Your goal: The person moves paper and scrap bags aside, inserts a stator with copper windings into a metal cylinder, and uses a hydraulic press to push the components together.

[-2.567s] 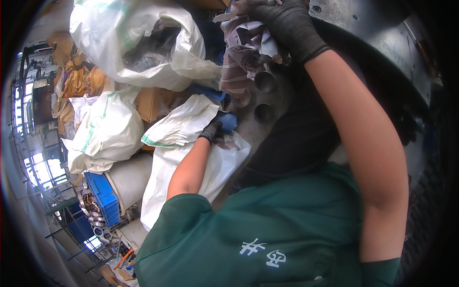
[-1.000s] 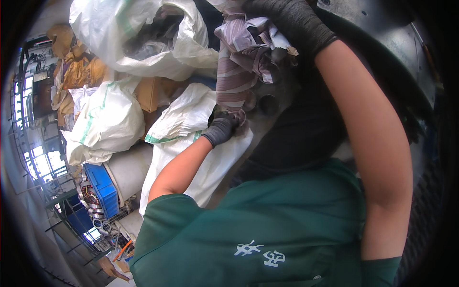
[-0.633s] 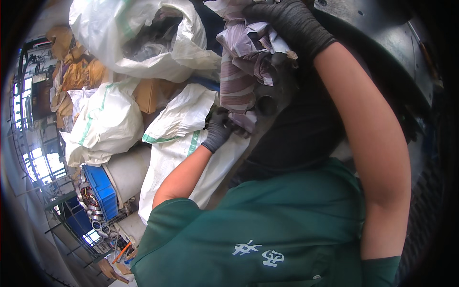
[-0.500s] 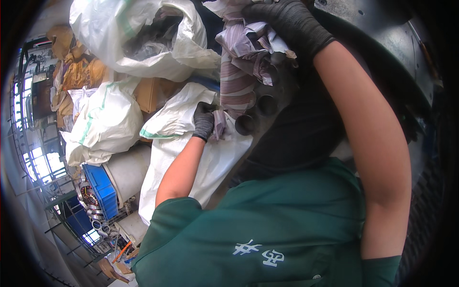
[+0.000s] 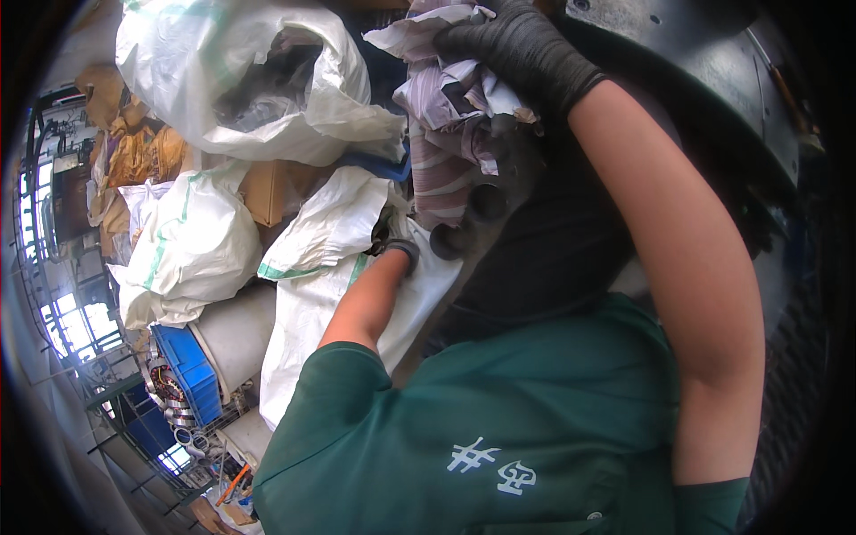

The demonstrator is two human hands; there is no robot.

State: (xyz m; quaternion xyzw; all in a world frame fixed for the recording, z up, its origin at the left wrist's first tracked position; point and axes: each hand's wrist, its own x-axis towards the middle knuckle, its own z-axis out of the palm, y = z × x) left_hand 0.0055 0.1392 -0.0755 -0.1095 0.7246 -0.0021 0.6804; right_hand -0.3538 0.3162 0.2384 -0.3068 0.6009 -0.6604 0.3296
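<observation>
My right hand (image 5: 526,49), in a dark glove, is closed on a bundle of crumpled striped sheets (image 5: 437,102), mauve and white; whether they are cloth or paper I cannot tell. A longer striped piece (image 5: 441,178) hangs below the bundle. My left hand (image 5: 406,252), also gloved, reaches into the mouth of a white woven sack (image 5: 312,308) with green stripes. Its fingers are hidden inside the sack. Between the sack and the dark surface sit two dark round, hollow-looking parts, one higher (image 5: 488,202) and one lower (image 5: 448,241).
A large open white sack (image 5: 187,89) stands at the far left, with another white bag (image 5: 201,241) nearer. A cardboard box (image 5: 265,192), a blue bin (image 5: 189,370), a pale drum (image 5: 236,334) and metal rings (image 5: 178,415) are left too. A metal machine surface (image 5: 704,53) lies far right.
My left hand has moved down into the sack's mouth, and the small striped piece it held there is out of sight. My right hand keeps hold of the bundle, shifted slightly left.
</observation>
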